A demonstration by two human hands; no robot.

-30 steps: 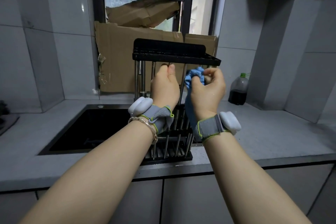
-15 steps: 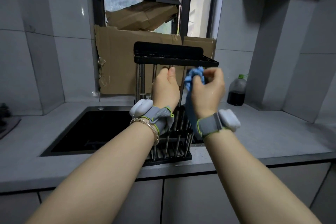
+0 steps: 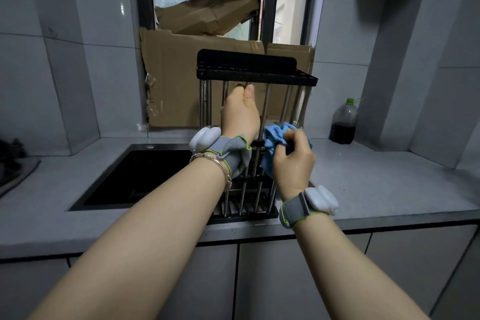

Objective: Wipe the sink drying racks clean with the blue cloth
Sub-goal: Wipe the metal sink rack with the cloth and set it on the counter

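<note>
Black rack [image 3: 257, 75] upright, axis vertical; cloth [image 3: 275, 135] on bar.

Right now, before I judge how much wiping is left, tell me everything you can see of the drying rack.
The drying rack stands upright at the right end of the black sink. It has a black top shelf, shiny metal vertical rods and a black base. The left hand grips one rod near the top; the right hand holds the blue cloth against a rod at mid-height.
</note>
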